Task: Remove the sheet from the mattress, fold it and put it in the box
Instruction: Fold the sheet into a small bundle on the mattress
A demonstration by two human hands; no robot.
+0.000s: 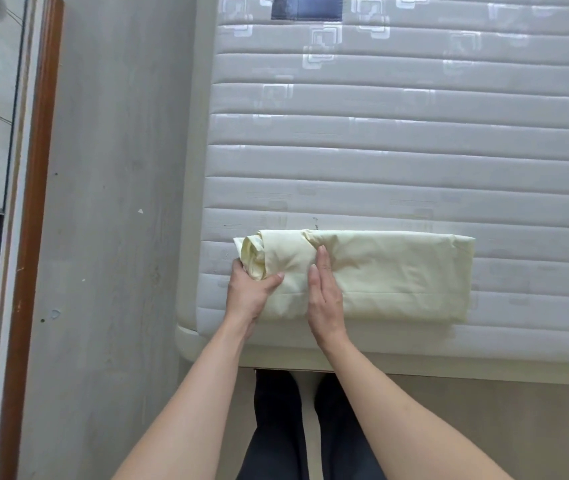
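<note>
Sheet (373, 275) is lying along three-to-nine on the mattress (397, 150); I'm gripping its nine o'clock end with my left hand (248, 292), right hand (324, 292) pressing flat, uncurled.

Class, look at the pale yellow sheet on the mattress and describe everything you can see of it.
The sheet is a pale yellow, smooth woven-looking cloth, already off the bed and folded into a long flat band. It lies across the near left corner of the bare quilted mattress. Its right end is squared; its left end is bunched and partly rolled over. The left hand has that bunched end in its grip, thumb on top. The right hand rests flat on it, fingers straight. No box is in view.
</note>
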